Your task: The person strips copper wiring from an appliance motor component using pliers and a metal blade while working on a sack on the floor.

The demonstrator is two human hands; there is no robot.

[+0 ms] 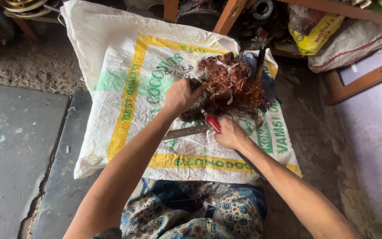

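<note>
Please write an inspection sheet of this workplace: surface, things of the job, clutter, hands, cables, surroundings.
Surface: white woven sack with yellow and green print, spread on a dark floor.
Job's things: tangled copper wire on the sack; red-handled tool; flat metal blade beside it.
Clutter: wire scraps on the patterned cloth at the lap.
Hands: left hand closed on a dark part at the wire's edge; right hand grips the red-handled tool.
Cables: nothing seen apart from the copper wire.
Surroundings: wooden frame, filled bags, metal parts behind.
</note>
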